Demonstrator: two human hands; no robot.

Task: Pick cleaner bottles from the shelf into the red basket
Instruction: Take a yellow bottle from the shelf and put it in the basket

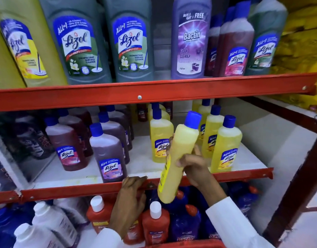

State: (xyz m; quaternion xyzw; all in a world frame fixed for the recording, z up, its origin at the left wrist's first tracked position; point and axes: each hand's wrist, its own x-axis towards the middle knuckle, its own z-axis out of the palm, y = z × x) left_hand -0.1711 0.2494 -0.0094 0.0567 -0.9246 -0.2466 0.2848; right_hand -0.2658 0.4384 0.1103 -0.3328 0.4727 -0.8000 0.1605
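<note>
1. at the near bottom edge a strip of the red basket shows; the rest of it is cut off by the frame, so what lies in it cannot be seen.
2. two white sleeves enter from the bottom, both cut off at the frame edge.
3. on the lowest shelf, near, stand three red bottles with white caps; two are partly hidden behind the left arm. right of them are dark blue bottles with red caps, blurred and hard to count. at far left stand three white bottles, cut off below.
4. the left hand rests on the red front rail of the middle shelf, fingers curled loosely over its edge, holding no bottle.
5. the right hand is wrapped around a yellow cleaner bottle with a blue cap. the bottle is tilted and in the air in front of the middle shelf, above the basket; its label faces left and cannot be read.
6. farther on the middle shelf about six yellow bottles stand on the right, the back ones half hidden. on the left are purple and red-brown bottles, the rear ones too dark to count.
7. on the top shelf stand two grey-green bottles, one purple bottle and others, all cut off at the top.
</note>
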